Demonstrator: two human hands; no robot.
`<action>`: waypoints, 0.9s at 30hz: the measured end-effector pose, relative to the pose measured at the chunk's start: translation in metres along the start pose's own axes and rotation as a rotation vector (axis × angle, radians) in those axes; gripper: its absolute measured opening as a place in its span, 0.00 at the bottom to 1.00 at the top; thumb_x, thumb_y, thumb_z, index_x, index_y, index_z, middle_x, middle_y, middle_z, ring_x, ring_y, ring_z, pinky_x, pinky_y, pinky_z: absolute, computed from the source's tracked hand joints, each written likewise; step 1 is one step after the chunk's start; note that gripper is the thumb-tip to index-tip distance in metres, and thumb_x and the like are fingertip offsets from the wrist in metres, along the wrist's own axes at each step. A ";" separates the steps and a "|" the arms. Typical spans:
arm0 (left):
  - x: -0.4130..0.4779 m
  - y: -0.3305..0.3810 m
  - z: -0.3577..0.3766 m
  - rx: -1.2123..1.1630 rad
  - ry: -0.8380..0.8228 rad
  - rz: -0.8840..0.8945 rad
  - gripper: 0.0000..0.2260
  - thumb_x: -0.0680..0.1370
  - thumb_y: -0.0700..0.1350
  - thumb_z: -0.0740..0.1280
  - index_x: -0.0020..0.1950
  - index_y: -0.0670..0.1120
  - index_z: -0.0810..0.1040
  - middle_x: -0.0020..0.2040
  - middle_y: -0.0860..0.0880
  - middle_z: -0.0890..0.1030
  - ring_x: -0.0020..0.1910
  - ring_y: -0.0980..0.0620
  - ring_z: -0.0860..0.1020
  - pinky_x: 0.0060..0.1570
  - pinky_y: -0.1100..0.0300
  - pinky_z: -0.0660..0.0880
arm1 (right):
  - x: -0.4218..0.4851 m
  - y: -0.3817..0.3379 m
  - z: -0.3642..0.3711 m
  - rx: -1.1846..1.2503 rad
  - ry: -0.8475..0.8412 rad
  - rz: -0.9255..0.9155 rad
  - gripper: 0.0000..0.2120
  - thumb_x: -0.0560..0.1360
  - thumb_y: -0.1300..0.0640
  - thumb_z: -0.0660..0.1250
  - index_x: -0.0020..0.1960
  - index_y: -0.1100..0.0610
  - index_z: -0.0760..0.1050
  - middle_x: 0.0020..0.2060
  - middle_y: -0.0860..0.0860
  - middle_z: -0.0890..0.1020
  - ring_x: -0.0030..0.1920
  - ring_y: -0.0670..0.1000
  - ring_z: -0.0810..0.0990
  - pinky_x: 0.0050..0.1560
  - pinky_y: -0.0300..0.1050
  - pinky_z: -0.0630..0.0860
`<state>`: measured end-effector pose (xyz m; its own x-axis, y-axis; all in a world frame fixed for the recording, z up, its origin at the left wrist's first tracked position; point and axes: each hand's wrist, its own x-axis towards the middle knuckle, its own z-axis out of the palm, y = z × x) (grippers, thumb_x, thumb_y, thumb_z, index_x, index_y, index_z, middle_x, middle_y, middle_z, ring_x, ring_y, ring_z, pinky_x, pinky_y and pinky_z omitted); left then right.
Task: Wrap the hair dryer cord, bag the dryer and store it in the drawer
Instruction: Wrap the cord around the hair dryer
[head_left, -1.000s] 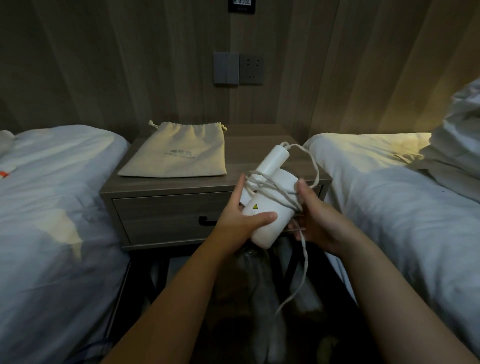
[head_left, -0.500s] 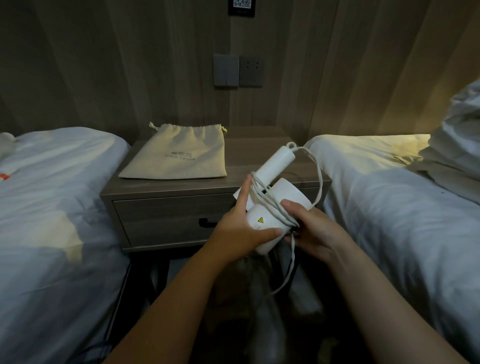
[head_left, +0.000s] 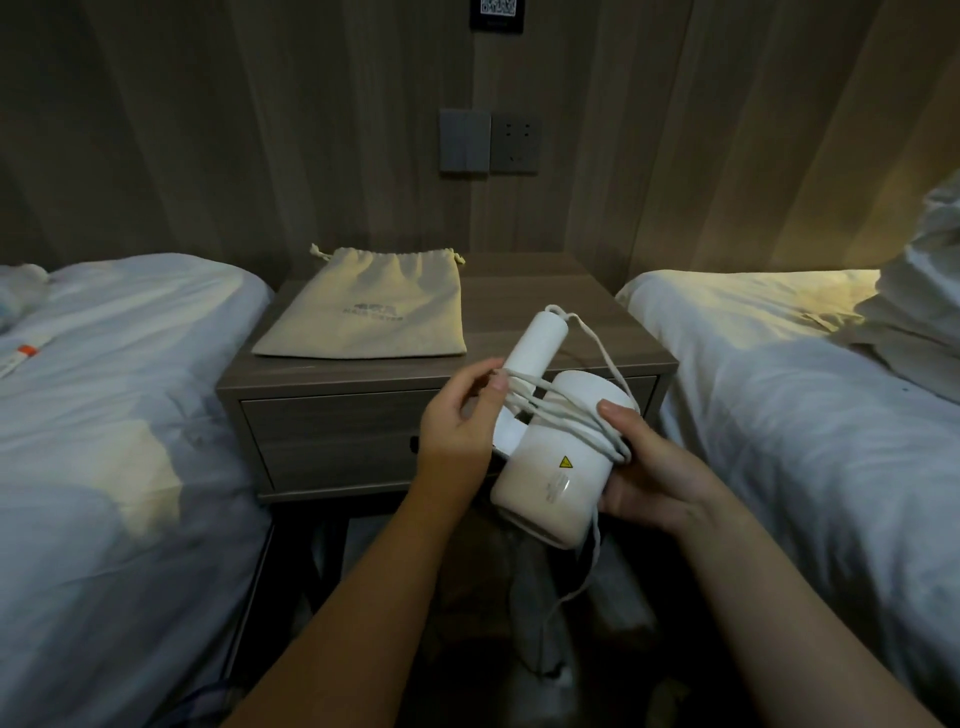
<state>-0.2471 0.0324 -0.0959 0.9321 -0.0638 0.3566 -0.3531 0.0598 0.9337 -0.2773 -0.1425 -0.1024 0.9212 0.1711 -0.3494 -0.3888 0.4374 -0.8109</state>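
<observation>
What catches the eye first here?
The white hair dryer sits centre foreground, held by the right hand while the left hand pinches its cord, which is looped around the body with a tail hanging down. Behind it, a beige drawstring bag lies flat on the nightstand, above the closed drawer.

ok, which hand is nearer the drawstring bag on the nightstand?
Left. The left hand, pinching the cord, is just in front and right of the bag, not touching it; the right hand holds the hair dryer farther right.
</observation>
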 end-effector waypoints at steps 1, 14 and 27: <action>-0.001 -0.001 0.002 0.004 0.045 0.015 0.08 0.78 0.43 0.63 0.56 0.45 0.78 0.47 0.51 0.81 0.44 0.62 0.79 0.43 0.68 0.76 | 0.000 0.000 0.002 0.001 -0.009 0.005 0.52 0.41 0.48 0.84 0.63 0.57 0.75 0.60 0.60 0.79 0.62 0.59 0.76 0.64 0.60 0.70; 0.003 0.008 0.007 -0.168 0.156 -0.413 0.12 0.76 0.48 0.67 0.55 0.44 0.75 0.49 0.46 0.79 0.42 0.54 0.78 0.38 0.64 0.77 | 0.000 0.004 0.017 -0.020 0.122 -0.042 0.27 0.54 0.47 0.77 0.50 0.57 0.80 0.57 0.61 0.79 0.58 0.59 0.74 0.71 0.61 0.61; -0.001 0.015 0.006 -0.319 0.264 -0.601 0.03 0.75 0.48 0.66 0.46 0.50 0.78 0.52 0.43 0.80 0.50 0.44 0.80 0.49 0.50 0.78 | -0.002 0.014 0.036 -0.145 0.161 -0.229 0.23 0.65 0.47 0.69 0.57 0.57 0.77 0.46 0.55 0.86 0.45 0.53 0.84 0.43 0.46 0.79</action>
<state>-0.2538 0.0276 -0.0824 0.9601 0.0631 -0.2726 0.2294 0.3802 0.8960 -0.2837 -0.1051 -0.0963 0.9755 -0.0641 -0.2104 -0.1801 0.3163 -0.9314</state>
